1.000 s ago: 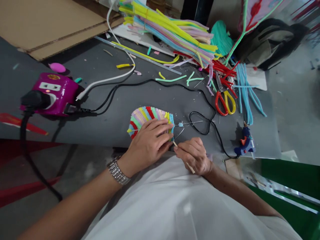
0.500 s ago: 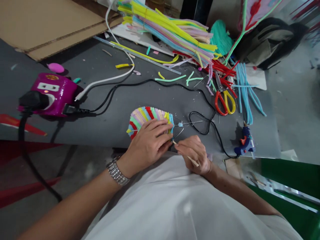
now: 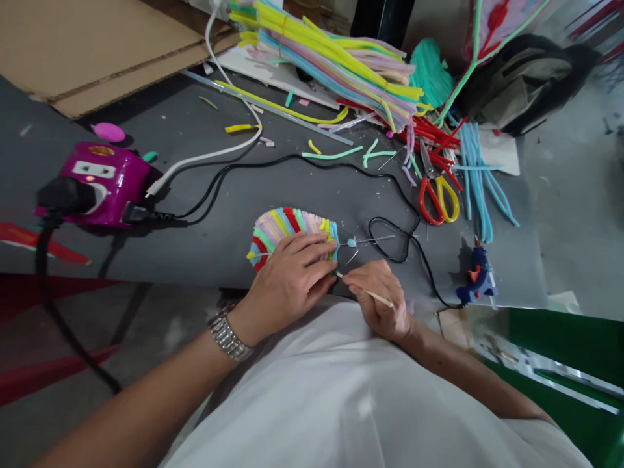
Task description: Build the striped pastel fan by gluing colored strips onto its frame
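Observation:
A striped piece of multicoloured pipe cleaners (image 3: 273, 229) lies at the table's front edge, rounded at its left end. My left hand (image 3: 297, 273) rests flat across it with the fingers stretched out, covering much of its right half. From its right end sticks a thin wire (image 3: 377, 240) with a light blue bit on it. My right hand (image 3: 377, 292) is closed around a thin pale stick (image 3: 377, 298), whose tip touches or nearly touches the piece's lower right corner, beside my left fingertips.
Scissors (image 3: 439, 198) and a blue glue gun (image 3: 479, 276) lie to the right. A black cord (image 3: 292, 156) runs from the purple power socket (image 3: 104, 185) across the table. Behind are bundled pipe cleaners (image 3: 336, 58) and cardboard (image 3: 107, 45).
My right hand has turned slightly, and the stick in it lies at a flatter angle, its back end shifted up and right. My left hand and the striped piece have stayed put.

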A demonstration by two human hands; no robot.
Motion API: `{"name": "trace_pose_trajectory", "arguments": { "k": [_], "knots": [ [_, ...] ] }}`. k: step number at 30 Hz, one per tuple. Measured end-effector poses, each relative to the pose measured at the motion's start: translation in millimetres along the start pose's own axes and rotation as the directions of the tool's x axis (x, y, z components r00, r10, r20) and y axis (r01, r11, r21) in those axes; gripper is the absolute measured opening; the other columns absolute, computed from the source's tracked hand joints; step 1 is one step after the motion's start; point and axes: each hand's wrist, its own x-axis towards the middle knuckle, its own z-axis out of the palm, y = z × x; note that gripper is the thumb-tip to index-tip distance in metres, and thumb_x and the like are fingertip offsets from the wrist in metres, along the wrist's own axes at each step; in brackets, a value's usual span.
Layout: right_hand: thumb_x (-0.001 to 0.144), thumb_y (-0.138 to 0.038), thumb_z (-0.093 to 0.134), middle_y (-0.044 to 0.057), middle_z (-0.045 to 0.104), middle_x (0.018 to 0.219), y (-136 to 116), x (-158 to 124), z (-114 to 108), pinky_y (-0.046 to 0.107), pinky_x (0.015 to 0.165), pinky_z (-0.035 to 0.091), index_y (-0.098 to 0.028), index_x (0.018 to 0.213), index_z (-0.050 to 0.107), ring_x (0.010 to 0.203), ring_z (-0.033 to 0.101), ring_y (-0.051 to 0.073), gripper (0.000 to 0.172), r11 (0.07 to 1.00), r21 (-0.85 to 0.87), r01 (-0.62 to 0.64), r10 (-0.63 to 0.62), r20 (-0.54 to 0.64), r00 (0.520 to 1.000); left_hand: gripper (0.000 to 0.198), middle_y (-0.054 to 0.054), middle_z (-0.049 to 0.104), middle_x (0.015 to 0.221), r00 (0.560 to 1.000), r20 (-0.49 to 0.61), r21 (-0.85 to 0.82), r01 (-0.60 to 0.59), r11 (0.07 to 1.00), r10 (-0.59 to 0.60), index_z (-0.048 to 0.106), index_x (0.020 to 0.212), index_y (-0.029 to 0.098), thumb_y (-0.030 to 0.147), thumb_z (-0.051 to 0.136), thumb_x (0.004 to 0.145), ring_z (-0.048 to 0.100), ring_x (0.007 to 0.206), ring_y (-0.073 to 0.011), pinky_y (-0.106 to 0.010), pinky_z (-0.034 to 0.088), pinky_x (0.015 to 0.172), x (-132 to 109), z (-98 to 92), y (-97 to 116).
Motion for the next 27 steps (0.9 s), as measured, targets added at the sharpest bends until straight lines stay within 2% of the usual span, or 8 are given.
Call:
{"name": "trace_pose_trajectory", "arguments": {
  "k": [4,9,14,17,19,21,27],
  "knots": [
    [0.100,-0.007,0.056,0.006,0.079,0.092,-3,1,5,0.038,0.080,0.051,-0.020,0.108,0.069,0.081,0.071,0.019,0.020,0.997,-0.005,-0.077,0.077,-0.038,0.996,0.013,-0.013,0.075,0.132,1.000,0.016,-0.011,0.006,1.000,-0.006,0.075,0.110,0.016,0.020,0.067,0.101,0.065,0.132,-0.0325,-0.058,0.056,0.111,-1,0.2,-1],
    [0.103,-0.010,0.053,0.005,0.075,0.083,-6,8,10,0.036,0.076,0.048,-0.019,0.096,0.067,0.076,0.066,0.018,0.018,0.988,-0.054,-0.147,0.145,-0.034,0.989,0.014,-0.014,0.076,0.130,1.000,0.005,0.002,0.005,1.000,-0.005,0.076,0.109,0.015,0.021,0.068,0.101,0.066,0.131,-0.0332,-0.058,0.056,0.110,1,0.1,0],
    [0.105,-0.013,0.052,0.005,0.075,0.088,-6,5,4,0.035,0.079,0.053,-0.022,0.103,0.068,0.082,0.070,0.018,0.018,0.974,0.140,-0.178,0.193,-0.099,0.976,0.017,-0.013,0.075,0.132,1.000,0.027,-0.023,0.009,1.000,-0.009,0.077,0.112,0.017,0.019,0.066,0.099,0.065,0.132,-0.0326,-0.058,0.056,0.109,1,-0.4,-2],
    [0.102,-0.012,0.054,0.007,0.078,0.096,-3,-5,0,0.038,0.081,0.055,-0.022,0.116,0.067,0.086,0.072,0.020,0.022,0.996,0.091,-0.024,0.034,-0.107,0.994,0.021,-0.012,0.075,0.133,0.999,0.038,-0.036,0.014,0.999,-0.012,0.076,0.114,0.018,0.015,0.063,0.099,0.065,0.131,-0.0316,-0.057,0.055,0.109,1,-2.4,-4],
    [0.100,-0.012,0.057,0.009,0.078,0.097,0,-11,-2,0.038,0.082,0.054,-0.020,0.121,0.066,0.085,0.073,0.020,0.024,0.993,0.003,0.117,-0.117,-0.046,0.992,0.021,-0.011,0.076,0.132,0.999,0.049,-0.045,0.022,0.999,-0.020,0.077,0.115,0.019,0.015,0.062,0.100,0.066,0.130,-0.0309,-0.056,0.056,0.108,2,-4.3,-5],
    [0.098,-0.011,0.059,0.009,0.079,0.098,3,-14,-1,0.038,0.081,0.053,-0.018,0.122,0.065,0.085,0.073,0.020,0.026,0.974,-0.066,0.217,-0.216,0.014,0.976,0.020,-0.011,0.076,0.131,0.998,0.057,-0.053,0.023,0.998,-0.020,0.077,0.115,0.019,0.017,0.062,0.101,0.066,0.129,-0.0304,-0.056,0.056,0.107,4,-6.1,-6],
    [0.094,-0.006,0.063,0.009,0.079,0.100,6,-13,2,0.037,0.082,0.050,-0.015,0.118,0.066,0.087,0.072,0.019,0.025,0.943,-0.171,0.286,-0.281,0.055,0.958,0.017,-0.012,0.074,0.133,0.998,0.070,-0.058,0.004,0.998,0.000,0.077,0.112,0.018,0.023,0.067,0.099,0.064,0.130,-0.0316,-0.057,0.053,0.109,3,-6.6,-6]
  ]
}}
